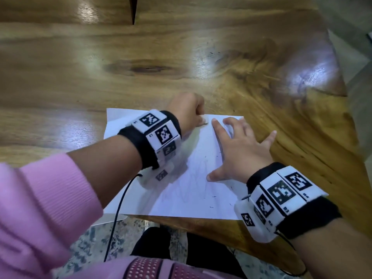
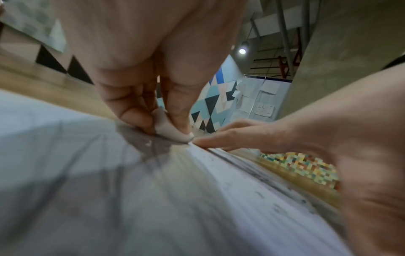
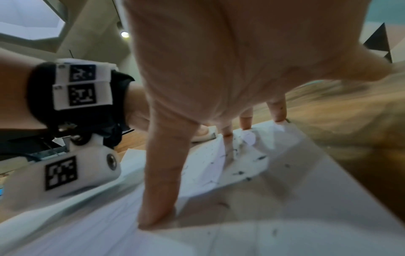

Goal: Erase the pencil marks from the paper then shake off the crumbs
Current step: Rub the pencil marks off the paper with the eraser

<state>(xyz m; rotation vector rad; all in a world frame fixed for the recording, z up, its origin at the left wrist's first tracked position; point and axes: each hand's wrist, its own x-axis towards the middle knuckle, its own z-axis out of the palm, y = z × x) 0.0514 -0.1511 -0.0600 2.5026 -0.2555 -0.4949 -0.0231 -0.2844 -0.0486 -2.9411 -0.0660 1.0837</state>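
Wooden table [image 1: 181, 57] far of the paper [image 1: 181, 194] is bare, wide open for passage. Left of the paper also open. On the sheet, left hand [image 1: 187, 111] with eraser [image 2: 173, 129] blocks the far edge; right hand [image 1: 239, 150] is spread flat over the right half, index tip just beside the eraser, almost no gap between. Near-middle of the sheet is free, crumbs [image 3: 238, 173] scattered there. Table edge drops off near and right.
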